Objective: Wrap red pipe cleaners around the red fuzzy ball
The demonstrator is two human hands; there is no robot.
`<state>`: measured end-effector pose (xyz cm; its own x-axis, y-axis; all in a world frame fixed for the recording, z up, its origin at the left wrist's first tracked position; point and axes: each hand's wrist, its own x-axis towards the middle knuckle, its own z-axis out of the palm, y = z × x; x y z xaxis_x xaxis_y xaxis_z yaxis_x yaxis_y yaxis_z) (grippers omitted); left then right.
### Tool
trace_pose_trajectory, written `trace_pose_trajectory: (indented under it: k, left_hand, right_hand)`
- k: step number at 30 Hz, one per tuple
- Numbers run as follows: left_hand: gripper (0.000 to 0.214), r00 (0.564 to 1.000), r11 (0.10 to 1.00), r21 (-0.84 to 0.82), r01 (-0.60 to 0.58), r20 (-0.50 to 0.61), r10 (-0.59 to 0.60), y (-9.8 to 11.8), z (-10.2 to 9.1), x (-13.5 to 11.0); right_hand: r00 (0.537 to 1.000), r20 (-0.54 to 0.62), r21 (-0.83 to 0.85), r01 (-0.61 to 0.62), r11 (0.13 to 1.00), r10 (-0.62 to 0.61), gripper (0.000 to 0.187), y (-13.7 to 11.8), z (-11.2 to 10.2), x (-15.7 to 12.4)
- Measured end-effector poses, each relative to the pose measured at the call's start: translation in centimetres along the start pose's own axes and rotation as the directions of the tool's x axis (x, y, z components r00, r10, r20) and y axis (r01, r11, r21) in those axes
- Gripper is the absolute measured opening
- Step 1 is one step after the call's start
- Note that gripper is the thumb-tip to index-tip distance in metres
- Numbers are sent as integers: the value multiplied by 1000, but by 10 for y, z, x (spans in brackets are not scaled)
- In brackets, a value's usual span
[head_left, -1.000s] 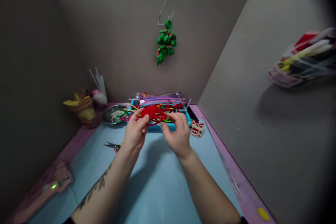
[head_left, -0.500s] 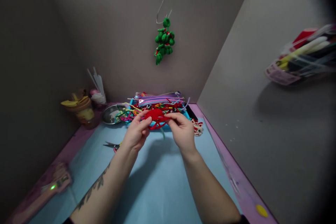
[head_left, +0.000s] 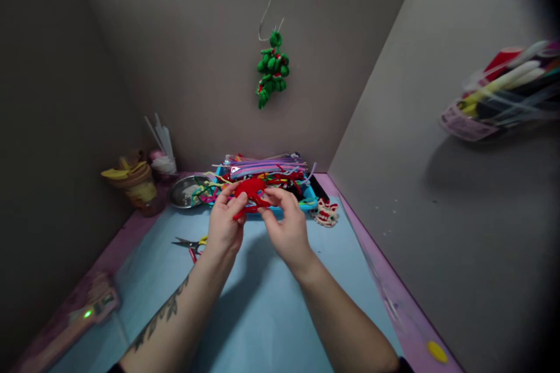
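A red fuzzy piece (head_left: 250, 188), rounded on top with loose strips below, is held up above the blue mat. It looks like chenille stem work. My left hand (head_left: 226, 218) pinches its left side between thumb and fingers. At the right side, my right hand (head_left: 286, 221) has its thumb and fingertips on the red strips, slightly parted around them. Scissors (head_left: 188, 243) with yellow and red handles lie on the mat left of my left wrist. Behind the hands stands a blue tray (head_left: 311, 204) heaped with coloured chenille stems (head_left: 266, 166).
A metal bowl (head_left: 178, 193) and a pot (head_left: 142, 189) stand at the back left. A pink glue gun-like tool (head_left: 83, 323) with a green light lies front left. A green ornament (head_left: 273, 67) hangs ahead. A red-and-white piece (head_left: 326, 214) lies right of the tray.
My right hand has shifted left, closer to my left hand. The red piece has moved slightly left and its strips have changed position.
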<state>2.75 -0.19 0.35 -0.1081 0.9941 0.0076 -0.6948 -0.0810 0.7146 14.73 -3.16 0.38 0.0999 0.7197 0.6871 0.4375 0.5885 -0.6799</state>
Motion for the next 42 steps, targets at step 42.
trace_pose_trajectory:
  k: [42]
  left_hand:
    - [44, 905, 876, 313, -366, -99, 413, -2, -1, -10]
  right_hand:
    - [996, 44, 186, -84, 979, 77, 8, -6, 11, -4]
